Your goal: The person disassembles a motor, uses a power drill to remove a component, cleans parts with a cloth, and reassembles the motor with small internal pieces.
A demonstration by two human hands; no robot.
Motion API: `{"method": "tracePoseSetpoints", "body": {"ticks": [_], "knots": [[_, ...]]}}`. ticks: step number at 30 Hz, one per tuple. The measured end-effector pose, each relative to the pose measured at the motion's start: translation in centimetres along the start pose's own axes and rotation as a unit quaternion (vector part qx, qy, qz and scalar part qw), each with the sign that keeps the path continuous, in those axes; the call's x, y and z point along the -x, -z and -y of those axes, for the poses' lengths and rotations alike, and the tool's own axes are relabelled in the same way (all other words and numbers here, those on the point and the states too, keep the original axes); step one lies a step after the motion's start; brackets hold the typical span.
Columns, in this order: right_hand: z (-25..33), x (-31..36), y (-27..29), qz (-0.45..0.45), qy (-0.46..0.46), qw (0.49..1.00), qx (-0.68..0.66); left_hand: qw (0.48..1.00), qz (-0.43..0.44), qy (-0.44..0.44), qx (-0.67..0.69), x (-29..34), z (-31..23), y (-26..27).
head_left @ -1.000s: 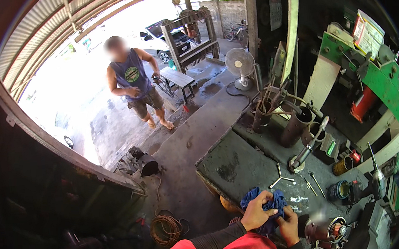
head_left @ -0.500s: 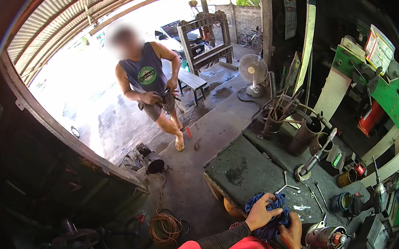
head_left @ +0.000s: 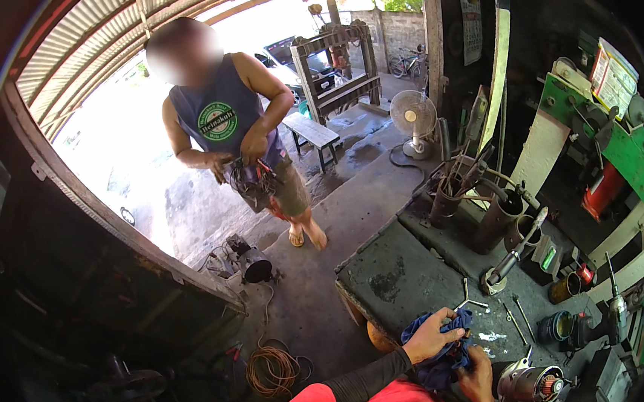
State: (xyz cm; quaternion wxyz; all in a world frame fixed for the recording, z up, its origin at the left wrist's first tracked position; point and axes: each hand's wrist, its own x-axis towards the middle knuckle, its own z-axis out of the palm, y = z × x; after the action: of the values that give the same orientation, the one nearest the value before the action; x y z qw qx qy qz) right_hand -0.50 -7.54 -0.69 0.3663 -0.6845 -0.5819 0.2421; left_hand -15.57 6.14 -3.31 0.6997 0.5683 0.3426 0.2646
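Above the near edge of the workbench (head_left: 377, 276), a crumpled blue rag (head_left: 436, 376) is bunched between my two hands. My left hand (head_left: 431, 337) is closed on its upper part, thumb and fingers pinched together. A small brownish piece shows in the cloth by the fingertips, too small to name. From below, my right hand (head_left: 475, 379) curls round the rag's right side; part of its grip is hidden. Just beyond the rag lies a three-armed wrench (head_left: 466, 297). Beside my right hand sits a round metal motor part with copper windings (head_left: 542, 385).
Two wrenches (head_left: 515, 323) lie on the bench near metal cans (head_left: 563, 288) and a cordless drill (head_left: 616, 310). Tool-filled pipe holders (head_left: 499, 221) stand farther back. A person (head_left: 229, 125) holding wires stands beyond the bench. Coiled orange cable (head_left: 270, 370) and a fan (head_left: 414, 118) are on the floor.
The person in the sleeveless shirt has stepped closer, wires in hand. My hands keep hold of the rag, and the left fingers have shifted slightly on it. The view has moved a little.
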Motion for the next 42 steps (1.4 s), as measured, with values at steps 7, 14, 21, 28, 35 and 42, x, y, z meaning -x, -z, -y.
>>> {"method": "tracePoseSetpoints", "body": {"ticks": [7, 14, 21, 28, 35, 42], "knots": [[0.4, 0.1, -0.4, -0.079, 0.012, 0.993, 0.086, 0.993, 0.024, 0.024, 0.113, 0.9, 0.0, -0.7], [1.2, 0.4, 0.2, -0.026, -0.021, 0.998, 0.059, 0.979, 0.053, 0.043, 0.192, 1.5, -0.5, 0.3], [1.7, 0.3, -0.2, -0.049, -0.089, 0.994, 0.032, 0.979, 0.044, 0.044, 0.195, 0.9, -1.4, -0.4], [0.9, 0.5, 1.9, -0.057, -0.150, 0.985, -0.060, 0.989, 0.055, -0.007, 0.139, -0.6, -3.0, -0.7], [0.9, 0.1, 0.7, -0.072, -0.131, 0.978, -0.146, 0.996, 0.058, -0.023, 0.063, -1.7, -4.3, -0.6], [0.7, 0.6, 0.3, -0.127, -0.082, 0.988, 0.020, 0.983, 0.047, 0.056, 0.168, -1.1, -1.5, -1.8]]}}
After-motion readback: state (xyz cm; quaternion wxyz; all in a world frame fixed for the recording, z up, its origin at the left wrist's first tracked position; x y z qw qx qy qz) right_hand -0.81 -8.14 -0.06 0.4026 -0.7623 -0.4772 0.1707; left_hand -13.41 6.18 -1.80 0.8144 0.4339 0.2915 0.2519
